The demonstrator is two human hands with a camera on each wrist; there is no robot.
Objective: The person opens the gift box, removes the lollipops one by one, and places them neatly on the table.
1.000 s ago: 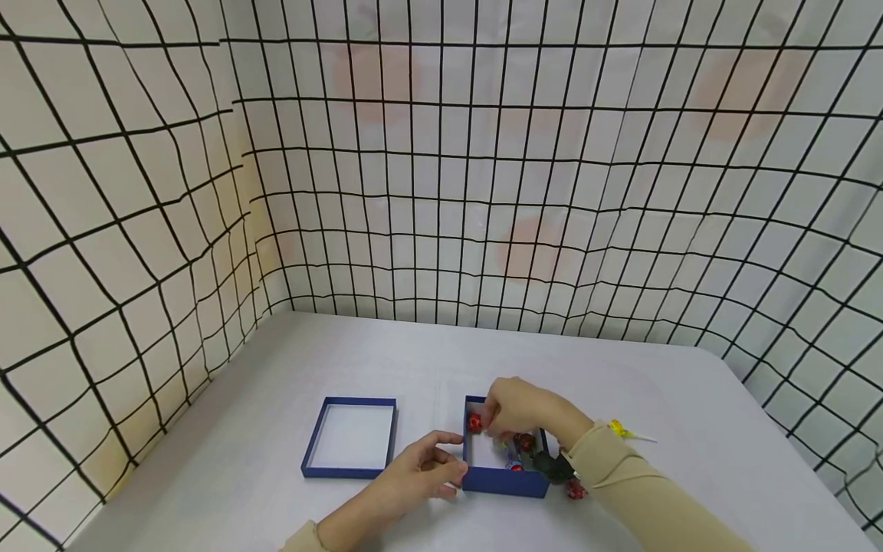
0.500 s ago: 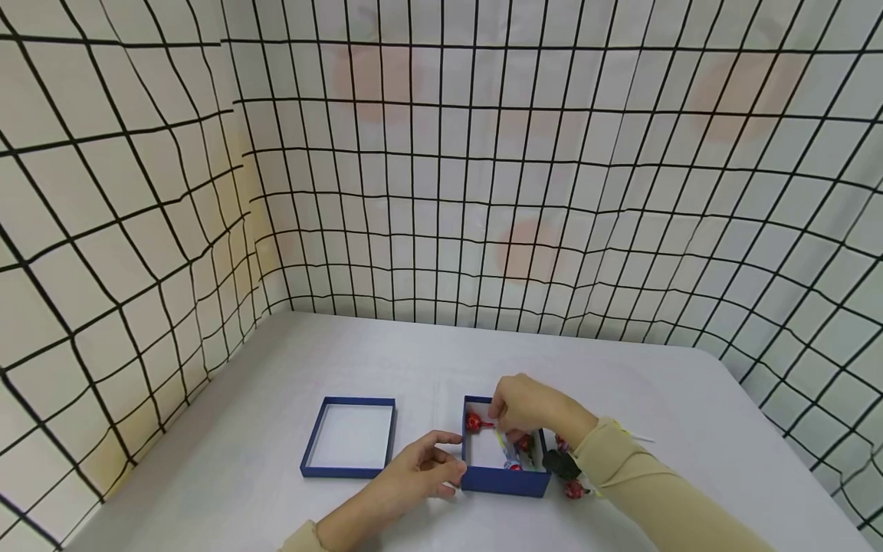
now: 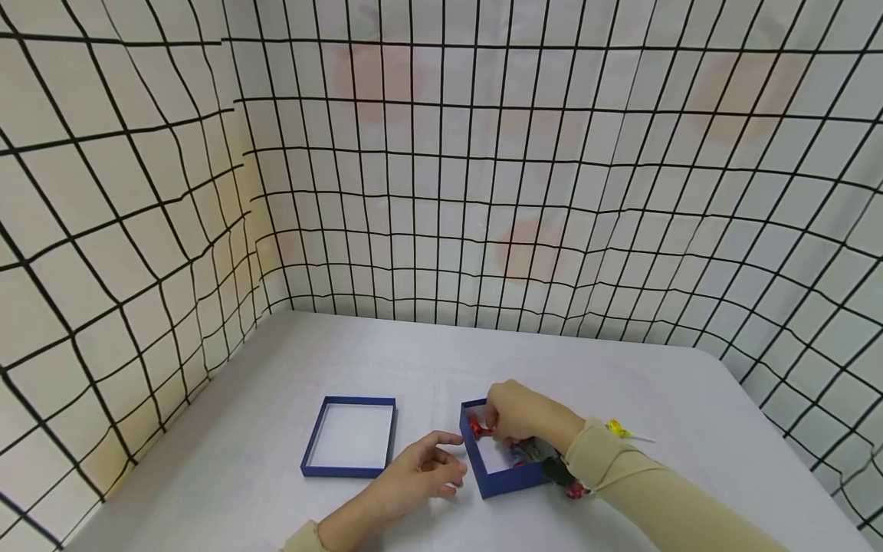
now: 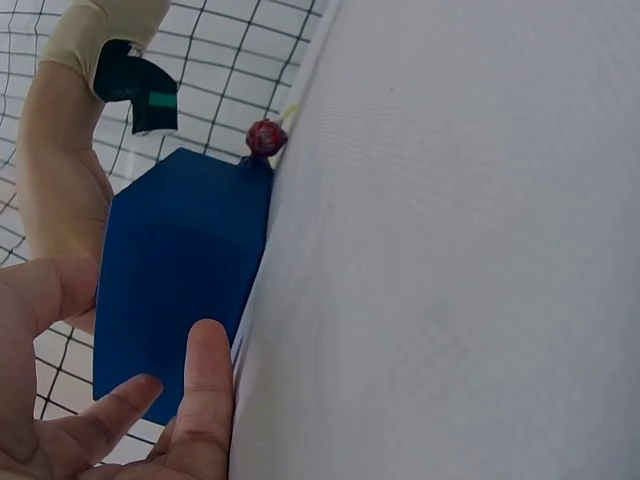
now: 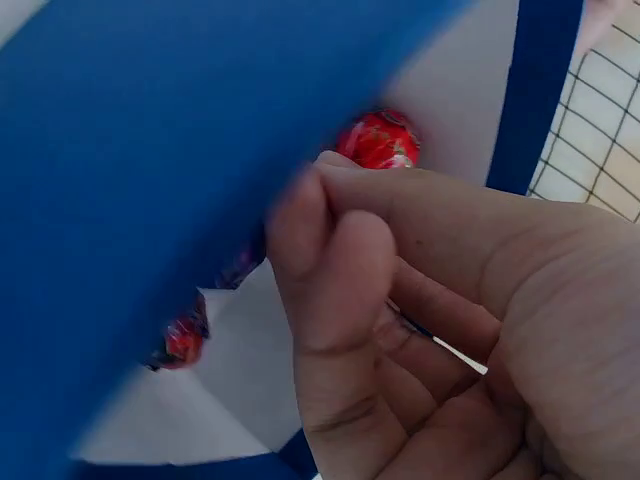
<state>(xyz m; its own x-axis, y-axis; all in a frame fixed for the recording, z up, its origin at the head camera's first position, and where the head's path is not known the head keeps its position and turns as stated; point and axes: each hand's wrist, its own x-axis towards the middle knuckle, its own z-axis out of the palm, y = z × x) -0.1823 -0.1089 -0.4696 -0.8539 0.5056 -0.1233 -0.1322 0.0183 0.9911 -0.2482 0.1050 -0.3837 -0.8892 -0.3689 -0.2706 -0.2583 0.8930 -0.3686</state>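
Note:
A blue box [image 3: 513,483] with a white inside stands on the table, several wrapped lollipops in it. My right hand [image 3: 520,414] reaches into it over the right side. Thumb and index finger are pinched together at a red-wrapped lollipop [image 5: 380,140] near the box's left wall; the fingertips hide what lies between them. Another red lollipop [image 5: 185,340] lies deeper inside, partly behind the blurred blue wall. My left hand [image 3: 424,469] is held beside the box's left side, fingers loosely bent and holding nothing. In the left wrist view its fingers overlap the blue wall [image 4: 180,270].
The shallow blue-rimmed lid [image 3: 348,433] lies white side up left of the hands. A yellow lollipop [image 3: 616,428] and a red lollipop [image 3: 575,489] lie on the table right of the box. A black net [image 3: 441,157] hangs behind the table and along both sides.
The blue box has turned, its near side now angled and its near-left corner shifted right. My right hand has shifted slightly left and lower within it. The left hand stays in place.

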